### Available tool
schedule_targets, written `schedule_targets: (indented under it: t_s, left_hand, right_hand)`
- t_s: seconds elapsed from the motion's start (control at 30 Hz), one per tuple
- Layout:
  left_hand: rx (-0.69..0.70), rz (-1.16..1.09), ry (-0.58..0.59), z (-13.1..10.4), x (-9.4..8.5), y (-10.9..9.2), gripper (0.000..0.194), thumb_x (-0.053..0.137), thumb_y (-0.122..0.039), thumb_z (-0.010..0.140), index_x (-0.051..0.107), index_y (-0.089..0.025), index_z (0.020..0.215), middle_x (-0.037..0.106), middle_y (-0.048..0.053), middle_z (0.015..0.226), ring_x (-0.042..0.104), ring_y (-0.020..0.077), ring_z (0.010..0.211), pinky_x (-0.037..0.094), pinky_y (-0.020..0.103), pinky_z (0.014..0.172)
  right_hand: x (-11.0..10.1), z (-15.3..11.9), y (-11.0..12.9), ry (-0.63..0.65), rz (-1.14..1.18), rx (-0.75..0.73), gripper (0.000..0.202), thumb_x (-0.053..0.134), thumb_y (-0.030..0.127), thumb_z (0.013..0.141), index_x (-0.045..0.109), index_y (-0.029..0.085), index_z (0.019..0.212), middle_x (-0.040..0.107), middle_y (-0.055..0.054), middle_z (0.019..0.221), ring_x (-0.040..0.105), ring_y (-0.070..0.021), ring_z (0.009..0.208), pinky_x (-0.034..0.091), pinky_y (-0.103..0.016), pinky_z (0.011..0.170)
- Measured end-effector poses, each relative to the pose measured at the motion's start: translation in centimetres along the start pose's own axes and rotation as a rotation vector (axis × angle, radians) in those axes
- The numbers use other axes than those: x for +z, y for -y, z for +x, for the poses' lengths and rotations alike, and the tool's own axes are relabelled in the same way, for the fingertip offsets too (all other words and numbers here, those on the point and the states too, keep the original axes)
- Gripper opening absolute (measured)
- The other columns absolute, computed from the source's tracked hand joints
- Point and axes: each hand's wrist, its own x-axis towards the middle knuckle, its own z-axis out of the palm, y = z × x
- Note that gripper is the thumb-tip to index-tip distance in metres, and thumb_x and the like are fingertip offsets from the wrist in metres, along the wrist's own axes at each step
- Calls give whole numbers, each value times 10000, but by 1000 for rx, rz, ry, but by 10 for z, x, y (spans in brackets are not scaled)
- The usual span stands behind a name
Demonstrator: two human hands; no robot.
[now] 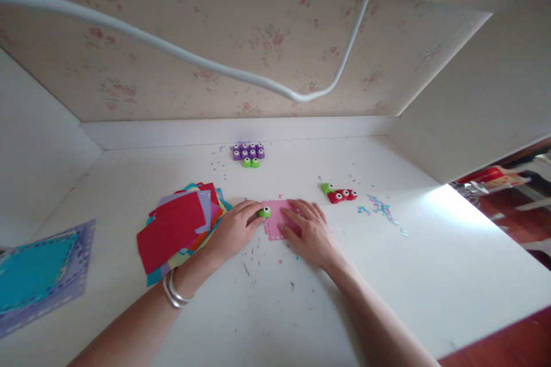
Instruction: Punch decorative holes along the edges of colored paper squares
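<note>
A small green craft punch (264,213) is pinched in my left hand (236,223) at the left edge of a pink sheet of paper (275,223). Small holes run along parts of the sheet's border. Spread over the sheet's right side, the fingers of my right hand (310,232) lie flat and press it to the table. Left of my left hand is a loose pile of coloured paper (174,223), with red sheets on top. Beyond my right hand sit several red craft punches (343,196) and a green craft punch (327,188).
Purple craft punches (245,153) and two green ones (251,163) stand in rows near the wall. Blue and purple sheets with punched borders (86,252) lie at far left. Paper bits (381,209) are scattered at right. A white cable (193,58) hangs across the top.
</note>
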Motion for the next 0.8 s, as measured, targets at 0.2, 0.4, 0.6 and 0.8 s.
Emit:
schedule_targets:
  t_s: [0.2,0.4,0.6,0.8]
  left_hand:
    - [-22,-1,4,1,0,-1,236,591,-267,915,616,-221,1145,670,54,1078,617,186,1019,494,333,927]
    - [-124,-42,-24,8,-11,-10,239,505,-332,954,664,-200,1074,692,46,1094,627,176,1033,475,293,935]
    - [-222,-3,57,23,-14,-20,240,516,-329,924,715,-194,925,719,43,958,651,184,919,486,282,832]
    - [-376,-71,161,37,-7,-20,160,599,-258,834,736,-189,879,730,45,916,655,179,878,479,266,800]
  right_hand:
    - [-2,0,1,13,-6,6,378,549,432,910,637,280,1245,554,-66,1379,432,-274,1319,258,-533,1127]
    - [-4,0,2,9,3,22,369,549,432,910,642,282,1234,558,-74,1374,429,-277,1320,250,-530,1127]
    - [-6,-1,4,9,11,21,371,555,421,907,636,284,1242,555,-70,1374,440,-271,1308,246,-518,1129]
    - [-5,0,2,13,5,23,381,556,419,905,626,285,1254,552,-70,1378,435,-269,1313,243,-522,1130]
